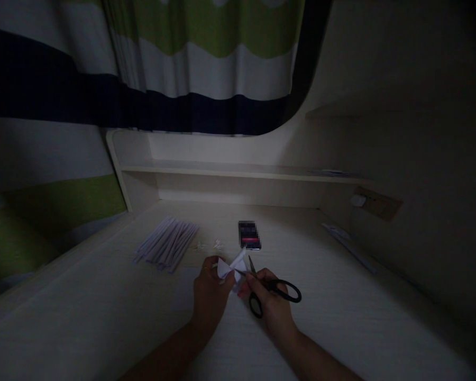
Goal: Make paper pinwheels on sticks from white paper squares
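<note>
My left hand (212,288) is closed on a piece of folded white paper (225,268), with the thumb near its middle. Part of the paper stands up like a narrow strip at the top. In my right hand (272,301) is a pair of scissors (289,291) with black handles. The blades are parted, and one tip touches or lies just in front of the paper; I cannot tell which. My right fingertips are close to the paper's lower right side, and the palm hides part of the scissors.
Thin white paper rolls (166,243) lie in a bundle at the left. Small pale bits (218,244) are beside them. A phone (249,235) lies behind my hands. A flat strip (349,247) lies at the right, below a wall socket (378,203). A shelf (238,170) spans the back.
</note>
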The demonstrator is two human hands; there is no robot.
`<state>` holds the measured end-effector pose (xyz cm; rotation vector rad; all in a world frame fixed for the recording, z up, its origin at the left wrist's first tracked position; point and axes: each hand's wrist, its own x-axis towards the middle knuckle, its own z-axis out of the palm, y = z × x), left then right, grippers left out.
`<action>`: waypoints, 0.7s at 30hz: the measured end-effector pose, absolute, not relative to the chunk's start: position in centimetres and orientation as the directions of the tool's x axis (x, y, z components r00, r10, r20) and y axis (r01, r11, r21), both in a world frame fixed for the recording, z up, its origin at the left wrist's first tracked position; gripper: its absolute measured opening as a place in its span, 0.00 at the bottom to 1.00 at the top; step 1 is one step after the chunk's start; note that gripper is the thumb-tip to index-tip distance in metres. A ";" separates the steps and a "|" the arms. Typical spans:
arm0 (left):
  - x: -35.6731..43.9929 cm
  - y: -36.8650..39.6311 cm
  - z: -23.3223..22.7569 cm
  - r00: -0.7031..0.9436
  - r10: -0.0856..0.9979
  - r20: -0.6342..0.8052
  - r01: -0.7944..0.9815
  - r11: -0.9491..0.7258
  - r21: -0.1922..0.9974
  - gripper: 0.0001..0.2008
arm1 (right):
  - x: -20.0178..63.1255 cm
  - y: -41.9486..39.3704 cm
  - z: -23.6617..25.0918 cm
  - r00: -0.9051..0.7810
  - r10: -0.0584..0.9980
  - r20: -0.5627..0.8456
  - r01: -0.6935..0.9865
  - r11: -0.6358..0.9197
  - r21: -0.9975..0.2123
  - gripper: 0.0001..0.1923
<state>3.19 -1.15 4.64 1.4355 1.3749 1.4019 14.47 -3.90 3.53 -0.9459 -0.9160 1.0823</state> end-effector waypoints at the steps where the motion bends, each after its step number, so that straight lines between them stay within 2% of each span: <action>1: 3.1 -0.9 4.5 -0.151 0.962 0.228 0.198 -0.197 0.960 0.13 | 14.5 -4.0 3.6 0.223 0.965 0.137 -0.273 0.196 -0.942 0.14; 5: 2.6 0.2 4.0 -0.195 0.962 0.192 0.132 -0.168 0.977 0.14 | 15.4 -4.3 4.3 0.272 0.942 0.198 -0.102 0.233 -0.967 0.13; 8: 2.3 1.0 3.9 -0.238 0.960 0.148 0.094 -0.129 0.987 0.14 | 17.5 -3.8 4.6 0.310 0.886 0.344 0.237 0.278 -0.931 0.12; 10: 2.1 1.3 3.9 -0.254 0.956 0.143 0.080 -0.127 0.989 0.15 | 19.3 -3.1 4.5 0.203 0.866 0.457 0.526 0.297 -0.797 0.10; 11: 2.0 1.5 3.9 -0.258 0.955 0.147 0.075 -0.131 0.988 0.16 | 20.1 -2.7 4.4 0.095 0.863 0.497 0.670 0.314 -0.673 0.08; 12: 1.8 1.7 3.9 -0.261 0.954 0.150 0.071 -0.136 0.988 0.16 | 20.7 -2.4 4.2 -0.022 0.873 0.487 0.797 0.310 -0.519 0.07; 13: 1.6 1.8 3.9 -0.265 0.952 0.155 0.064 -0.143 0.988 0.17 | 21.1 -2.0 4.0 -0.115 0.905 0.410 0.894 0.274 -0.354 0.08; 14: 1.4 2.0 3.9 -0.276 0.948 0.157 0.055 -0.147 0.988 0.17 | 21.2 -1.7 3.7 -0.158 0.933 0.323 0.948 0.235 -0.215 0.11; 15: 1.1 2.2 4.0 -0.293 0.943 0.157 0.046 -0.150 0.988 0.18 | 21.1 -1.4 3.3 -0.188 0.942 0.278 0.958 0.238 -0.159 0.14; 17: 0.5 2.7 4.1 -0.333 0.930 0.157 0.031 -0.156 0.987 0.17 | 20.5 -1.1 2.6 -0.234 0.946 0.223 0.960 0.261 -0.103 0.19; 21: -1.0 3.8 4.3 -0.392 0.905 0.162 -0.047 -0.195 0.980 0.16 | 18.5 -1.3 1.5 -0.309 0.933 0.186 0.947 0.320 -0.032 0.21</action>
